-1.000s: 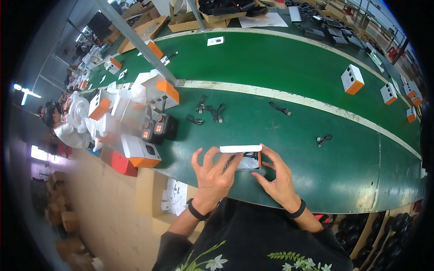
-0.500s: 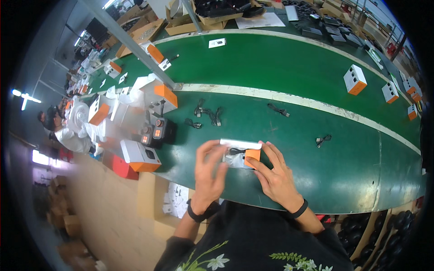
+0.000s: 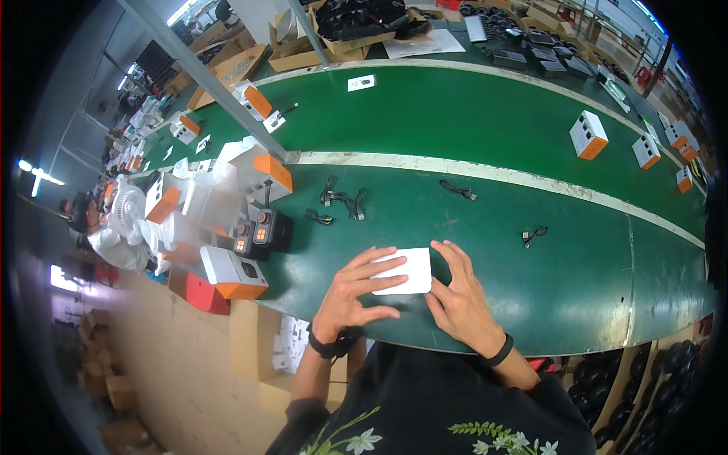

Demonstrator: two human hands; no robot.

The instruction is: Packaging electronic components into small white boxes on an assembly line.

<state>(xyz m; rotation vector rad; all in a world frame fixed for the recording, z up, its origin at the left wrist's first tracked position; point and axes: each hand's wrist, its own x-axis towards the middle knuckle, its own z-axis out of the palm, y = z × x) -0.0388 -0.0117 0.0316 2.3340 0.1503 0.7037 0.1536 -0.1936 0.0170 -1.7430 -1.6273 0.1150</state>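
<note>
A small white box (image 3: 404, 271), its lid now down over the top, sits in front of me by the near edge of the green workbench. My left hand (image 3: 355, 287) lies across the lid with fingers stretched out and thumb apart. Along the box's right edge, my right hand (image 3: 459, 296) grips it, thumb low and fingertips by the far corner. What the box contains is hidden under the lid. Beyond it lie several coiled black cables (image 3: 345, 199), a single cable (image 3: 458, 189) and another one (image 3: 535, 236) farther right.
Left of my hands stand two black devices with orange buttons (image 3: 262, 227) and a white-orange box (image 3: 233, 271). Across a pale rail (image 3: 455, 161) runs a green belt (image 3: 485, 114) carrying more boxes (image 3: 588, 135). A metal post (image 3: 205, 80) rises at left. An open carton (image 3: 254, 341) stands below the bench.
The lid has come down over the box, covering the cable and orange flap seen inside. My left hand has settled from a blurred motion onto the lid.
</note>
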